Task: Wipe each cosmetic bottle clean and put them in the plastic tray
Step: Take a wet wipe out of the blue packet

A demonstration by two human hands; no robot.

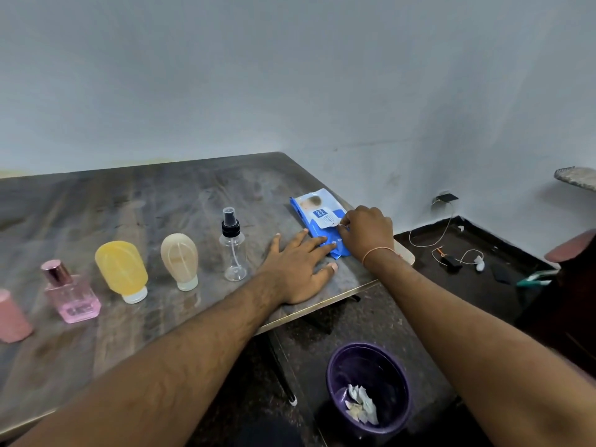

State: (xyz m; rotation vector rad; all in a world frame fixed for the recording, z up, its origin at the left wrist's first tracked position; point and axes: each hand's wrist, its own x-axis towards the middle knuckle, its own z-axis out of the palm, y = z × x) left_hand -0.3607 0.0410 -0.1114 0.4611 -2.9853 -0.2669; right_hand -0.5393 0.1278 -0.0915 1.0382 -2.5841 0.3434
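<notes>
A blue wet-wipe pack point(317, 214) lies near the table's right edge. My left hand point(298, 269) lies flat, its straight fingers pressing on the pack's near end. My right hand point(366, 229) pinches the pack's white flap label. To the left, in a row, stand a clear spray bottle point(233, 245) with a black pump, a beige squeeze bottle point(180, 260), a yellow squeeze bottle point(122, 270), a pink glass perfume bottle point(71, 293) and a pink container point(11, 317) at the frame's edge. No plastic tray is in view.
The dark wooden table point(145, 201) ends at a metal-trimmed edge just right of my hands. A purple waste bin point(369, 387) holding crumpled wipes stands on the floor below. Cables and chargers point(451, 256) lie on the floor by the wall.
</notes>
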